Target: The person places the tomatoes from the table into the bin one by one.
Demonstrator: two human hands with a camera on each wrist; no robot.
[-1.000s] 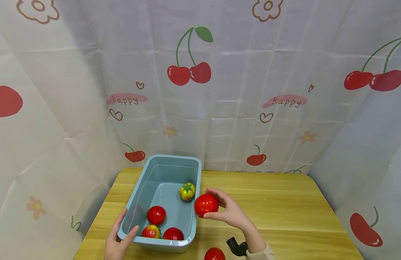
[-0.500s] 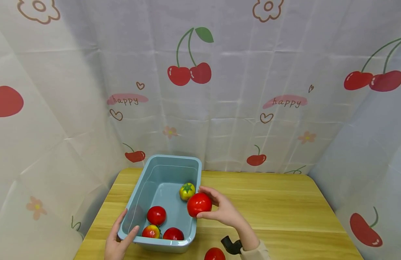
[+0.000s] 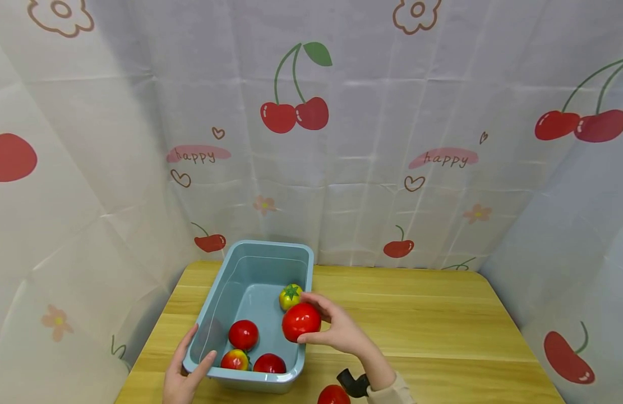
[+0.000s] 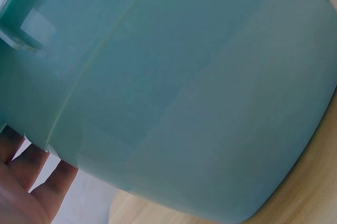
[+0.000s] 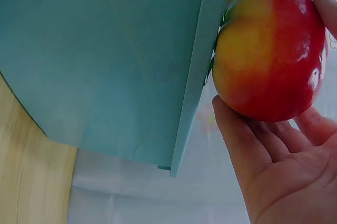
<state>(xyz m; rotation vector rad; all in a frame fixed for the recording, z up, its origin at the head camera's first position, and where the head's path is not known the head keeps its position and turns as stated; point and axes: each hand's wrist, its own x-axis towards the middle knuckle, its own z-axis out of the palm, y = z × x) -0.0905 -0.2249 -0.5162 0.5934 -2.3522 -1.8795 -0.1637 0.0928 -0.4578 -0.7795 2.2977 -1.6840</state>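
My right hand (image 3: 336, 331) holds a red tomato (image 3: 301, 321) just over the right rim of a light blue plastic tub (image 3: 229, 283). In the right wrist view the tomato (image 5: 268, 50) shows a yellow patch and rests in my fingers (image 5: 247, 145) against the tub wall (image 5: 105, 60). My left hand (image 3: 182, 376) grips the tub's near left corner, thumb over the rim; its fingers (image 4: 31, 182) show beside the tub's outer wall (image 4: 184, 92). Inside the tub lie a yellow-green tomato (image 3: 290, 296), two red tomatoes (image 3: 243, 334) (image 3: 268, 363) and a red-yellow one (image 3: 234, 359).
Another red tomato (image 3: 333, 395) lies on the wooden table (image 3: 442, 331) at the near edge, beside a black wrist mount (image 3: 352, 382). A cherry-print cloth backdrop (image 3: 341, 140) closes in the table at the back and both sides.
My right hand has carried the red tomato leftward, from beside the tub to over its right rim. The left hand and the tub have stayed put.
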